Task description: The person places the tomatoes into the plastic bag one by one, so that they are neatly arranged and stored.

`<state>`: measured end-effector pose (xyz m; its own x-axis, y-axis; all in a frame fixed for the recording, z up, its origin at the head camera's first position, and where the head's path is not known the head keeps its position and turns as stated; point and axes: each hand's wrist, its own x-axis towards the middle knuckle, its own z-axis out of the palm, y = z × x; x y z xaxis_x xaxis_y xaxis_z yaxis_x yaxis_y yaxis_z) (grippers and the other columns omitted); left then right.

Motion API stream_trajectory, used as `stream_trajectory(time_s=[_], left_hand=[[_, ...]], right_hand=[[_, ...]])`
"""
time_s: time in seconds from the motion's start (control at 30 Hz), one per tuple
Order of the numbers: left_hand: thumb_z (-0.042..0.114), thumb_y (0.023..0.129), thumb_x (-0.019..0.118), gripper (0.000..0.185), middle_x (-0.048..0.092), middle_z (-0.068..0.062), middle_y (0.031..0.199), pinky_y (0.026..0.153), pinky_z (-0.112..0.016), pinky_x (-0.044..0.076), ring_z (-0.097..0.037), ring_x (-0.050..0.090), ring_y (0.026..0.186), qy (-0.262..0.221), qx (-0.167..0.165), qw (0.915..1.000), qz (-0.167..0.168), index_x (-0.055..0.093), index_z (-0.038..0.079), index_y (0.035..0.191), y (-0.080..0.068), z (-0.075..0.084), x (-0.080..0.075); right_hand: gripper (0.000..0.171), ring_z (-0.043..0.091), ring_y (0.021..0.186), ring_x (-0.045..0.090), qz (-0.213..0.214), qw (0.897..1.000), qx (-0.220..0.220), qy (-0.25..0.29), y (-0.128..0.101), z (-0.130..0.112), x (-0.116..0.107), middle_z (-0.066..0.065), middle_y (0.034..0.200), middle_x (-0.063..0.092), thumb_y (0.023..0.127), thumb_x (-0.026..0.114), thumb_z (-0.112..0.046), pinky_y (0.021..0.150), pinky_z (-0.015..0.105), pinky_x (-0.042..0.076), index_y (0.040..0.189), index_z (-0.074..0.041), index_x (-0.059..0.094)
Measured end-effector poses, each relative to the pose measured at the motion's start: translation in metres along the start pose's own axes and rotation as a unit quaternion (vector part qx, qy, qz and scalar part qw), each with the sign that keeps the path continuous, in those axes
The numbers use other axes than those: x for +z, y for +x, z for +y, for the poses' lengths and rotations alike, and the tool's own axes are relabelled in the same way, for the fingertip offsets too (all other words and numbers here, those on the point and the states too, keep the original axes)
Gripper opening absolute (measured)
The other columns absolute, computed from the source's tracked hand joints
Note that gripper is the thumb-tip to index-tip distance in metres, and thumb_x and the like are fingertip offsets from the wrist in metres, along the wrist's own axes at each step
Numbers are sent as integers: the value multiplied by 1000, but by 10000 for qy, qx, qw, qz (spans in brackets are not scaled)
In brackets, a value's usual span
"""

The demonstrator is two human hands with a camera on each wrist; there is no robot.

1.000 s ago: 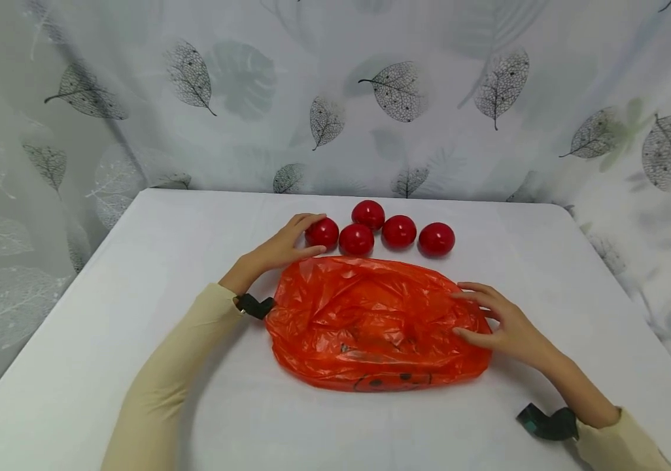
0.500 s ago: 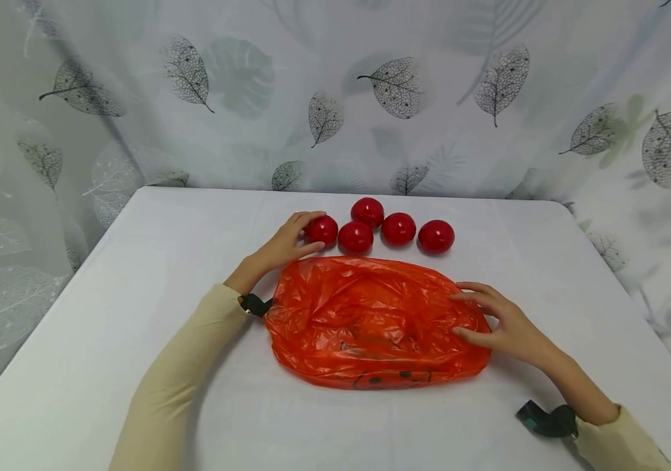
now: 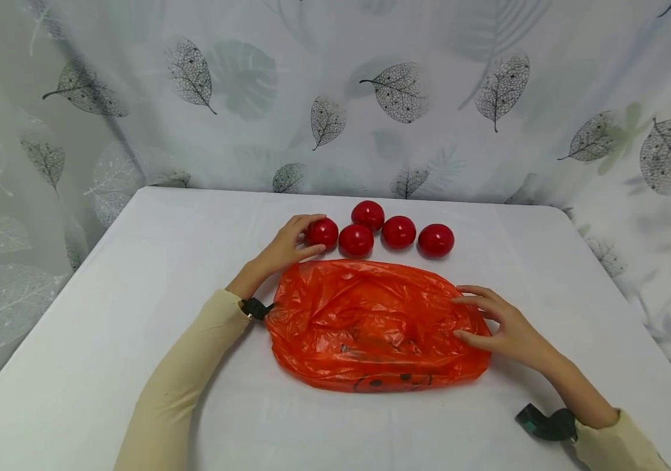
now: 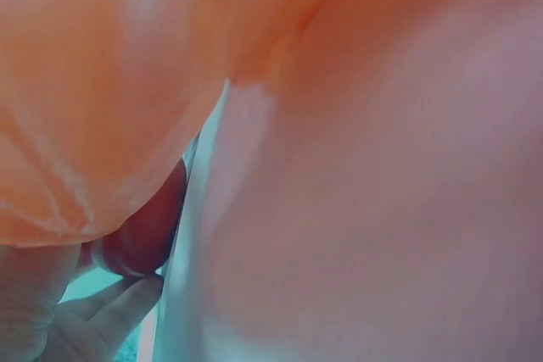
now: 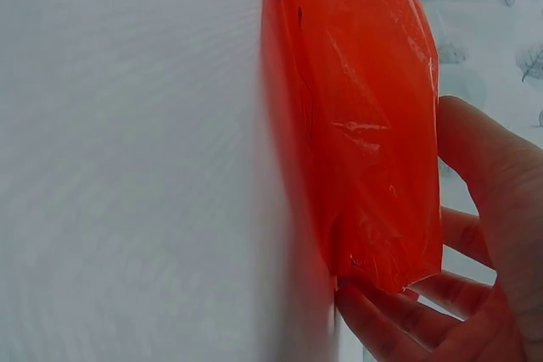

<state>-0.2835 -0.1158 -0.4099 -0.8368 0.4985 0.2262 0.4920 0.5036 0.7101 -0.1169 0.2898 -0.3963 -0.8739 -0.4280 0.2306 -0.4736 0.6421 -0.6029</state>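
Observation:
A crumpled red plastic bag point(image 3: 371, 314) with dark printed marks lies mid-table, its near side puffed up. Behind its left end my left hand point(image 3: 285, 247) holds the leftmost of several glossy red balls, fingers bent over its back and thumb at its front. In the left wrist view this red ball point(image 4: 151, 231) shows dark below the bag film, fingertips against it. At the bag's right end my right hand point(image 3: 506, 329) rests with spread, relaxed fingers. The right wrist view has its thumb point(image 5: 479, 137) and fingers around that end of the red film.
Beyond the bag, the other red balls sit close together: one red ball point(image 3: 356, 240) beside the held one, another red ball point(image 3: 436, 240) farthest right. The white table point(image 3: 135, 261) ends at a leaf-patterned curtain point(image 3: 253, 131). A black wrist camera point(image 3: 547, 422) sits on the right arm.
Both hands keep their places on the ball and the bag; the left forearm has shifted slightly inward. Bag and balls lie as before.

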Motion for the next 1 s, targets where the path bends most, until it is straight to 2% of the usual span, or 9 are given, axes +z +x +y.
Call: stream_trajectory(time_s=[0.23, 0.33, 0.43, 0.5, 1.0], left_hand=[[18, 88, 74, 61, 48, -18, 138, 101, -44, 47, -33, 52, 121, 22, -101, 9996, 281, 47, 10, 142, -1, 2, 2], [17, 87, 75, 62, 49, -18, 136, 101, -44, 48, -32, 53, 121, -6, -108, 9992, 379, 48, 9, 141, -2, 2, 2], [16, 86, 76, 62, 50, -19, 135, 100, -44, 48, -33, 53, 121, -79, -101, 9988, 469, 48, 8, 141, -4, 3, 2], [16, 86, 76, 62, 50, -19, 135, 100, -45, 48, -34, 53, 121, -127, -90, 9985, 523, 48, 8, 141, -4, 4, 2], [16, 87, 75, 61, 52, -16, 136, 100, -42, 49, -30, 53, 123, -266, -172, 9974, 654, 49, 9, 142, -11, -3, -4]], right_hand=[[53, 21, 114, 52, -71, 9999, 111, 39, 1, 1, -1, 14, 134, 52, 76, 83, -12, 82, 18, 50, 125, -11, 62], [53, 10, 114, 52, -75, 9999, 101, 74, 1, 1, -1, 14, 134, 52, 76, 83, -11, 82, 18, 51, 125, -11, 63], [53, -7, 114, 44, -52, 10000, 55, 63, 1, 1, -2, 14, 133, 52, 76, 83, -10, 82, 18, 50, 124, -11, 63], [53, -13, 114, 40, -33, 10000, 39, 54, 1, 2, -2, 14, 133, 52, 75, 83, -10, 82, 17, 50, 124, -11, 63], [53, -11, 114, 41, 29, 9999, 72, 95, 0, 3, 0, 14, 132, 53, 75, 83, -8, 82, 17, 50, 124, -11, 63]])
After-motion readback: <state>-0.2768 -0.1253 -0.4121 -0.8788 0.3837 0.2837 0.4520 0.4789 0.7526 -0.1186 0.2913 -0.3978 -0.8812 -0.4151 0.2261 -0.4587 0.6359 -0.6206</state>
